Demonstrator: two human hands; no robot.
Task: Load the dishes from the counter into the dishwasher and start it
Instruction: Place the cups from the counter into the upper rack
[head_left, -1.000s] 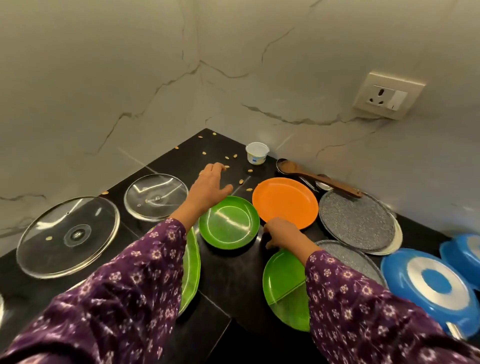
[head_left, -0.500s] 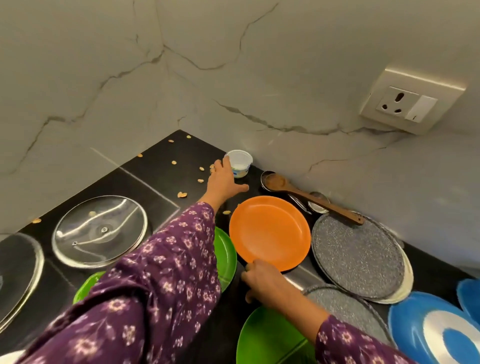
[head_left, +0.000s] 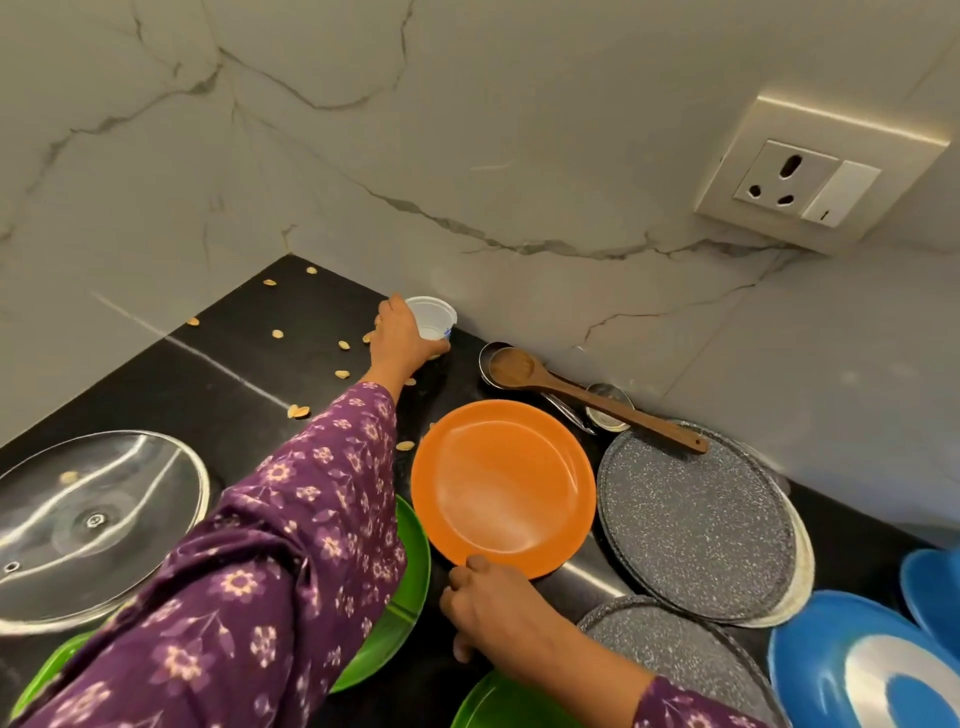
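Hands work well apart in the head view: the left hand (head_left: 402, 340) reaches to the far corner of the black stone desk (head_left: 249, 353) and curls its fingers round a small white plastic cup (head_left: 434, 317) standing just beside the marble wall. The right hand (head_left: 493, 603) waits close in with one fingertip on the near rim of a round orange plastic plate (head_left: 501, 488); whether it pinches that rim or merely touches it cannot be told. The cup is small enough for one hand, which probably explains the long single-armed reach, and the right hand seems placed to take the plate next. Every dish lies on the desk: a round green plastic plate (head_left: 410, 582) half under the purple floral sleeve (head_left: 270, 571), a clear glass lid (head_left: 93, 525) at the left, a speckled grey round plate (head_left: 696, 525) with a long wooden spoon (head_left: 571, 387) resting on its far edge, and blue cookware (head_left: 852, 670) at the lower right. Pale seeds (head_left: 298, 411) lie scattered near the left wrist. No dishwasher shows, so loading looks barely begun. A second ago the left hand hovered over the seeds, short of the cup, and half a second ago it only touched the cup's side; now it clasps it. The right hand has gone from beside the green plates to the orange rim.
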